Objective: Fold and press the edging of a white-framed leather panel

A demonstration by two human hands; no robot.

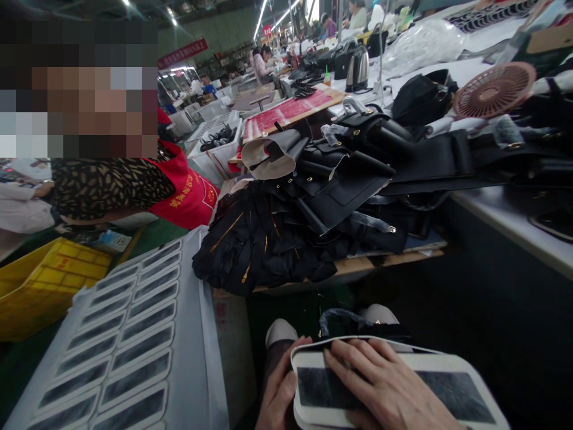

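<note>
On my lap lies a black bag with its pale bottom panel [447, 361] facing up, two dark rectangles set in it. Its plastic-wrapped handle [333, 313] shows just beyond. My left hand [281, 382] grips the rounded left end of the panel, fingers along the outer edge. Across the panel's middle my right hand [380, 382] lies flat, fingers stretched toward the far rim. The right palm hides part of the panel, and most of the bag body is out of sight beneath it.
Black bag pieces [331, 197] and zippered black cloth pieces [250, 239] are heaped ahead. A grey stack of panels [197, 334] stands left, near a yellow crate [58, 275]. A person in a red apron [188, 185] is beyond it. A white table edge [514, 233] borders the right.
</note>
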